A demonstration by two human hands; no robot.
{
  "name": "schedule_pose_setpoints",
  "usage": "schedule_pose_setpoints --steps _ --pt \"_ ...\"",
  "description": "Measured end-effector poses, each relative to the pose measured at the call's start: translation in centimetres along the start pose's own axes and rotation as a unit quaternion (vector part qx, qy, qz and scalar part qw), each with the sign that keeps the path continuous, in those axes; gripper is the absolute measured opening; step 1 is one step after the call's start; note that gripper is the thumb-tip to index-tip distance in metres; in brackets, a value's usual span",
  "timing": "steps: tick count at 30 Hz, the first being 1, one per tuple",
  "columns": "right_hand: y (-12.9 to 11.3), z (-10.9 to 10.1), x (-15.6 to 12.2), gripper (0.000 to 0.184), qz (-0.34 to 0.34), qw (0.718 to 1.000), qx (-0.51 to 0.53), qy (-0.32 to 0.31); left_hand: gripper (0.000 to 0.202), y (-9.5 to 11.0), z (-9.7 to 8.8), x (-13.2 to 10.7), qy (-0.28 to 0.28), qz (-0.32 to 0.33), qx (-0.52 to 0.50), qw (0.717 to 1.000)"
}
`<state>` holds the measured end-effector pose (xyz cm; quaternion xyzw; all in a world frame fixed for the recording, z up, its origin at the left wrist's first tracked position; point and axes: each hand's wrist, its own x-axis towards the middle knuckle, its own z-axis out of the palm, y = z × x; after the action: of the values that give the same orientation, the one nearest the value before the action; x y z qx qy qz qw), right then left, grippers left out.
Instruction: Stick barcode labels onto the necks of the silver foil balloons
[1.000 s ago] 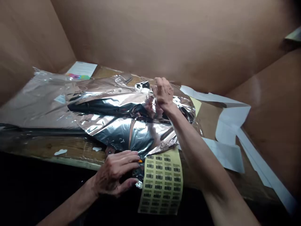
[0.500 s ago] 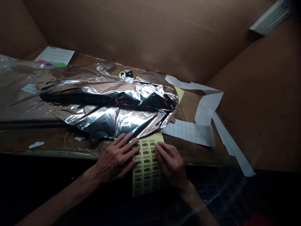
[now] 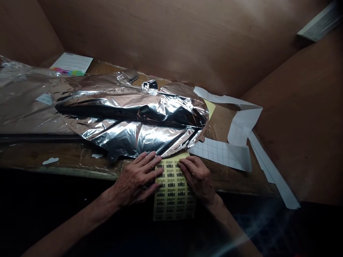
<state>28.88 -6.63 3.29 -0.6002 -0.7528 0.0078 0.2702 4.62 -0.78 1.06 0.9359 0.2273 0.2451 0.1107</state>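
Fingers on the left hand [image 3: 136, 178] are lying fairly flat and a bit spread, resting on the left edge of the barcode label sheet [image 3: 170, 192]. Over at the sheet's three o'clock, the right hand [image 3: 199, 180] is curling its fingers together at the upper right edge; can't tell if they're actually pinching a label or just touching the paper.

So the sheet is sitting at six o'clock in the view, top end meeting the silver foil piece [image 3: 150, 139] and lower end hanging past the front of the table [image 3: 85, 165]. I'm guessing it's handling light and floppy, easy to crease, with not much slip. Best hold is probably a flat palm near its nine o'clock side and a fingertip pinch at one or two o'clock, where it seems to be getting support from the table.

Going round the clock from the sheet: that foil is crowding twelve o'clock and looking thin, slick and wrinkle-prone, so its edge is the main thing in the way. A gridded white strip [image 3: 221, 152] is lying near two o'clock, with loose white paper [image 3: 242, 125] beyond it. Clear plastic [image 3: 24, 107] is sprawling out at ten o'clock, a printed card [image 3: 73, 60] is resting behind it, and a white cut-out [image 3: 50, 161] is lying toward nine.
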Motion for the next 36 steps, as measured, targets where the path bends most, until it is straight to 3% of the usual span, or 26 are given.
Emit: schedule_pose_setpoints --steps 7,11,15,20,24,29,32,36 --pt "0.6 -0.5 1.2 0.014 0.066 0.994 0.022 -0.084 0.038 -0.1 0.1 -0.1 -0.008 -0.006 -0.008 1.0" --pt "0.9 0.1 1.0 0.018 0.024 0.997 -0.037 -0.067 0.038 -0.1 0.1 -0.1 -0.008 -0.008 -0.009 1.0" --pt "0.6 -0.1 1.2 0.022 0.024 0.991 -0.083 -0.105 0.037 -0.1 0.2 -0.1 -0.008 -0.013 -0.009 1.0" --pt "0.0 -2.1 1.9 0.024 0.112 0.98 0.034 -0.161 0.038 -0.2 0.4 -0.2 -0.006 -0.01 -0.008 1.0" --pt "0.1 -2.7 1.9 0.027 0.233 0.939 0.192 -0.163 0.038 -0.3 0.5 -0.2 -0.004 -0.006 -0.008 1.0" --pt "-0.2 -1.9 2.4 0.042 0.352 0.842 0.383 -0.14 0.043 -0.2 -0.1 -0.2 0.003 0.02 -0.015 1.0" --pt "-1.6 -1.7 3.7 0.046 0.363 0.796 0.46 -0.154 0.04 -0.2 -0.9 -0.7 0.067 0.04 -0.056 0.995" --pt "-4.0 -0.9 6.0 0.044 0.316 0.795 0.482 -0.188 0.025 -1.0 -1.6 -2.2 0.176 -0.038 -0.013 0.984"
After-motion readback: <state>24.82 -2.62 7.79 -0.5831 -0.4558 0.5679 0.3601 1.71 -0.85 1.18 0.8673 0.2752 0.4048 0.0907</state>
